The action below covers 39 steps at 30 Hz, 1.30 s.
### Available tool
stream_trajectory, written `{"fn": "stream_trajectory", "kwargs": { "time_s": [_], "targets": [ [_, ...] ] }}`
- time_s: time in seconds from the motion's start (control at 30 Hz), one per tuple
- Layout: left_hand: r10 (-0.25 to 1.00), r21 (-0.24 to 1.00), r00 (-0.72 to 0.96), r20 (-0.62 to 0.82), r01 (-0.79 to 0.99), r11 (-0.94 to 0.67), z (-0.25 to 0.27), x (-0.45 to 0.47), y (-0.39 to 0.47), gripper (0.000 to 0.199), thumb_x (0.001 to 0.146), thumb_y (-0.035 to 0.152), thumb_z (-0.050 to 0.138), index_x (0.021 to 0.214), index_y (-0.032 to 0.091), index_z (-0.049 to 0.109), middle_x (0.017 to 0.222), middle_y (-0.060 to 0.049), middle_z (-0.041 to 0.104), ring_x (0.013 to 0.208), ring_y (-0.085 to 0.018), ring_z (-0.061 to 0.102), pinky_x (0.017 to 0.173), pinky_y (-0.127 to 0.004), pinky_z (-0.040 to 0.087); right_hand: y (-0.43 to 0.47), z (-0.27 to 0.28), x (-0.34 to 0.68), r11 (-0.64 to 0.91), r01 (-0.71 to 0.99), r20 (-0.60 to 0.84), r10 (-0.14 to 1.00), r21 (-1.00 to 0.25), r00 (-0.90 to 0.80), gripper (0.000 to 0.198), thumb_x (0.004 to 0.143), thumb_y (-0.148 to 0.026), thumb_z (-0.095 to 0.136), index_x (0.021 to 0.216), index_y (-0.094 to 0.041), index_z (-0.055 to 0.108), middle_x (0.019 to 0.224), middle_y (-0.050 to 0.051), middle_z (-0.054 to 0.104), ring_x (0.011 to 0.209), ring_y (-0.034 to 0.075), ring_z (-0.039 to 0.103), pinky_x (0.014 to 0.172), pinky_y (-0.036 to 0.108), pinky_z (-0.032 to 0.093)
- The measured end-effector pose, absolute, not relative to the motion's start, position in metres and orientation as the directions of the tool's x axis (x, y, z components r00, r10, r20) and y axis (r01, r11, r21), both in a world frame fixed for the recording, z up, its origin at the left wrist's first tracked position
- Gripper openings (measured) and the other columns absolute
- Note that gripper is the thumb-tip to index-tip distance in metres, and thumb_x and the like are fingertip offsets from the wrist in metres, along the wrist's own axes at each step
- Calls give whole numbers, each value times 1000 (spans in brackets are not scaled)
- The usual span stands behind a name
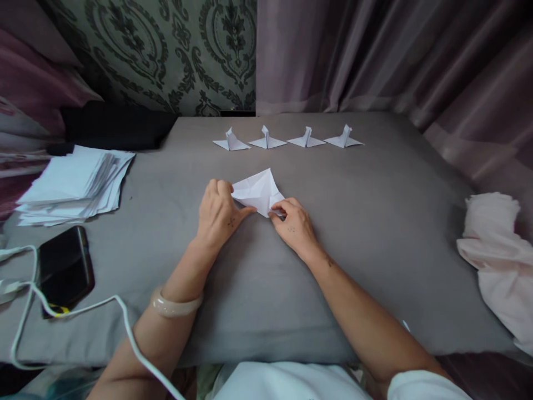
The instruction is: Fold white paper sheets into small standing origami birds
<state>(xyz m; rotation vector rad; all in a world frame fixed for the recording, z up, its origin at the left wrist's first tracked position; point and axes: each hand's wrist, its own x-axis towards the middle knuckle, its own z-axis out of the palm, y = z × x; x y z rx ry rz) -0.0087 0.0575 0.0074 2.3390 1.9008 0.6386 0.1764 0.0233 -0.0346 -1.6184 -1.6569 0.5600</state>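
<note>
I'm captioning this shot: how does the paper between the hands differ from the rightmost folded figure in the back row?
The paper is held by the left hand and right hand; the folded figure stands untouched. The paper spreads broadly; the folded figure has a narrow upright middle between two pointed sides. The paper looks larger in this view, the folded figure smaller. Both are white and folded.
</note>
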Motion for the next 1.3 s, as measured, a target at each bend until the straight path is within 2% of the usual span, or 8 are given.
{"fn": "stream_trajectory", "kwargs": {
  "time_s": [0.1, 0.17, 0.37, 0.53, 0.67, 0.83, 1.13, 1.3],
  "targets": [
    [992, 309, 93, 82, 944, -114, 11, -14, 55, 44, 78, 49, 67, 101, 19, 44, 78, -4, 58, 75, -24, 61, 66, -32, 44, 23, -34, 176, 101, 655, 193, 979, -749, 69, 9, 80, -20, 62, 89, -20, 67, 95, 6, 62, 82, 17, 61, 79, 31, 50],
    [995, 347, 95, 41, 932, -104, 8, -15, 56, 36, 80, 46, 66, 95, 20, 46, 70, -1, 58, 66, -21, 59, 60, -28, 40, 23, -32, 176, 95, 654, 185, 980, -750, 71, 9, 80, -20, 62, 89, -20, 67, 95, 5, 62, 81, 16, 61, 79, 31, 50],
    [959, 571, 220, 178, 770, -283, -7, -3, 61, 17, 81, 29, 64, 74, 19, 52, 67, 2, 59, 61, -13, 54, 59, -23, 40, 23, -29, 175, 88, 673, 182, 981, -735, 71, 10, 80, -18, 61, 88, -20, 67, 94, 5, 63, 80, 16, 61, 77, 29, 49],
    [894, 636, 382, 234, 635, -438, -12, 4, 60, 5, 84, 20, 61, 85, 19, 66, 81, -1, 68, 69, -12, 60, 66, -22, 46, 23, -30, 176, 86, 721, 191, 979, -688, 65, 10, 80, -19, 60, 86, -19, 68, 92, 6, 63, 81, 17, 60, 77, 29, 47],
    [831, 617, 494, 256, 578, -534, -16, 4, 58, 12, 87, 17, 59, 91, 20, 70, 92, -3, 71, 81, -15, 65, 74, -24, 50, 23, -31, 176, 87, 714, 186, 981, -695, 61, 12, 80, -18, 60, 88, -18, 68, 93, 6, 63, 81, 17, 61, 76, 28, 47],
    [758, 502, 591, 275, 584, -637, -20, 3, 58, 19, 90, 18, 55, 99, 21, 71, 106, -4, 71, 98, -19, 63, 88, -32, 51, 23, -30, 177, 84, 716, 186, 980, -693, 66, 7, 79, -18, 59, 84, -18, 65, 92, 6, 61, 78, 16, 59, 75, 28, 47],
    [653, 359, 720, 234, 560, -746, -13, 1, 55, 26, 95, 19, 45, 102, 18, 71, 109, -7, 69, 96, -21, 61, 83, -33, 53, 27, -35, 180, 84, 672, 174, 982, -736, 68, 2, 76, -19, 61, 75, -18, 61, 87, 5, 59, 78, 16, 59, 73, 27, 47],
    [716, 386, 657, 236, 613, -689, -12, 4, 53, 20, 93, 23, 52, 97, 20, 71, 101, -5, 70, 93, -20, 62, 80, -30, 52, 27, -32, 181, 59, 667, 136, 989, -743, 63, 4, 76, -20, 61, 78, -18, 63, 91, 6, 61, 78, 16, 59, 74, 28, 47]
  ]
}}
